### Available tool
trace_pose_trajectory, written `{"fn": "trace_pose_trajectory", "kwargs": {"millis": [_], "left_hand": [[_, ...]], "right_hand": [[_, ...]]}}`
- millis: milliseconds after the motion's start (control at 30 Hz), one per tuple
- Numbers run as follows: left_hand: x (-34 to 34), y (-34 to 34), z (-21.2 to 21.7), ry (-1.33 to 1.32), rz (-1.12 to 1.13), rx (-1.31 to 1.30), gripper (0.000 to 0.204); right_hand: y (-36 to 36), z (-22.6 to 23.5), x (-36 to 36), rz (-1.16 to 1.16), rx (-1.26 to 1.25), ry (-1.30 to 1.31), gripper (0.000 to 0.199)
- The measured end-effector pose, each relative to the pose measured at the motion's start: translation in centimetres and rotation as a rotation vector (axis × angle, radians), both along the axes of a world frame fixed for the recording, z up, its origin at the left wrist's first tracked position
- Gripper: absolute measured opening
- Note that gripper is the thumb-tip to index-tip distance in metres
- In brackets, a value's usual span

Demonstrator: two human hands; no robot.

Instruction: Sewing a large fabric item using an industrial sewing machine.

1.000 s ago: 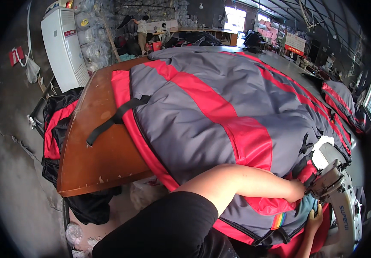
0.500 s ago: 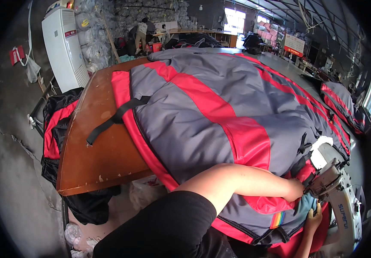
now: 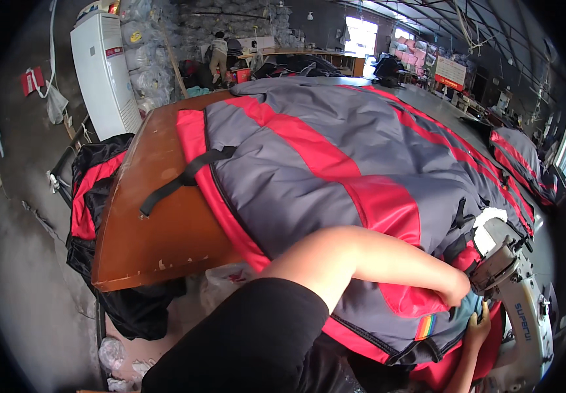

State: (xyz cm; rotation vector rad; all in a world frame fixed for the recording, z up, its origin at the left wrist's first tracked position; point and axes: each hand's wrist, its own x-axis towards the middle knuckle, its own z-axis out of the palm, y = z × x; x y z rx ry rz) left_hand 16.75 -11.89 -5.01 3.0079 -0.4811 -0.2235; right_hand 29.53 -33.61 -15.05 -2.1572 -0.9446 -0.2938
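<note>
A big grey and red padded cover [image 3: 309,164] lies spread over a brown wooden table [image 3: 152,229]. My left arm, in a black sleeve, reaches across it to the right. My left hand [image 3: 453,291] presses and grips the red fabric right beside the head of a white sewing machine [image 3: 525,314]; its fingertips are hidden in the folds. My right hand [image 3: 476,327] comes up from the lower edge and holds the cover's edge just below the machine head. A small rainbow tag [image 3: 425,325] sits on the near hem, and a black strap [image 3: 184,177] lies over the cover's left side.
More black and red fabric [image 3: 89,196] hangs off the table's left side. A white standing cabinet [image 3: 102,72] is at the back left, and a person [image 3: 218,52] stands far behind. Another grey and red cover [image 3: 519,154] lies at the right. Plastic bags [image 3: 227,285] lie under the table.
Both hands stay at the sewing machine with hardly any shift. The person at the far back has come into view.
</note>
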Motion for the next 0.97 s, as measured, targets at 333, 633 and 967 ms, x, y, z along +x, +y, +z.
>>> {"fn": "trace_pose_trajectory", "kwargs": {"millis": [333, 633, 967], "left_hand": [[-14.0, -3.2, -0.7, -0.212, 0.198, -0.013, 0.088], [-14.1, 2.0, -2.9, -0.208, 0.481, -0.202, 0.108], [-10.8, 13.2, -5.8, -0.340, 0.221, -0.094, 0.087]], "right_hand": [[0.1, 1.0, -1.3, 0.008, -0.036, -0.042, 0.053], [0.4, 2.3, -3.3, -0.025, -0.158, -0.003, 0.052], [-0.3, 4.7, -9.0, 0.086, -0.114, 0.291, 0.051]]}}
